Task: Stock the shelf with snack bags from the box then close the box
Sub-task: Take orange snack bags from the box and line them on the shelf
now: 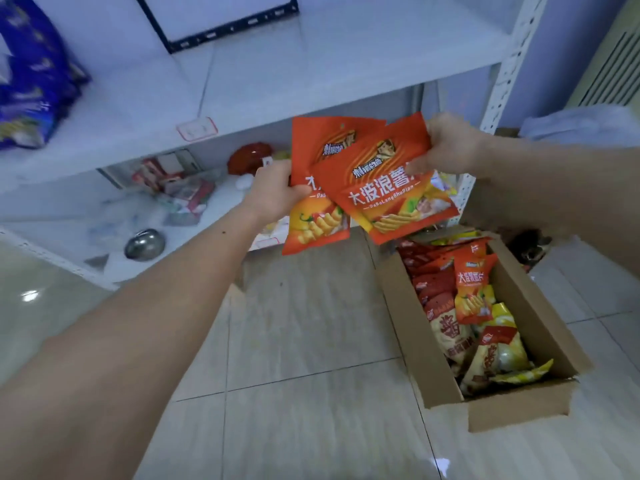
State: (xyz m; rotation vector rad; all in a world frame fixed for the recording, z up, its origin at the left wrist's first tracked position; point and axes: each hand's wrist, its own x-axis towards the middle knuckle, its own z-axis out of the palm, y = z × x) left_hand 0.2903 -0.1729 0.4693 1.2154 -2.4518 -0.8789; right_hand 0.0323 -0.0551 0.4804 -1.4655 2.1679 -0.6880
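A person stands over an open box on the tiled floor, holding two orange snack bags up in front of a white shelf. The left hand grips the rear bag by its left edge; the right hand pinches the front bag at its upper right corner, the two packets overlapping in mid-air, below the shelf's front edge and above the floor. Stocking looks far from finished: the box, near the shelf's right post, is still heaped with red, orange and yellow bags, and its flaps stand open. On the shelf, only blue bags show at the left edge, and most of the board's surface lies bare. The two bags in hand have yet to be set down, many more wait, and closing the box comes last.
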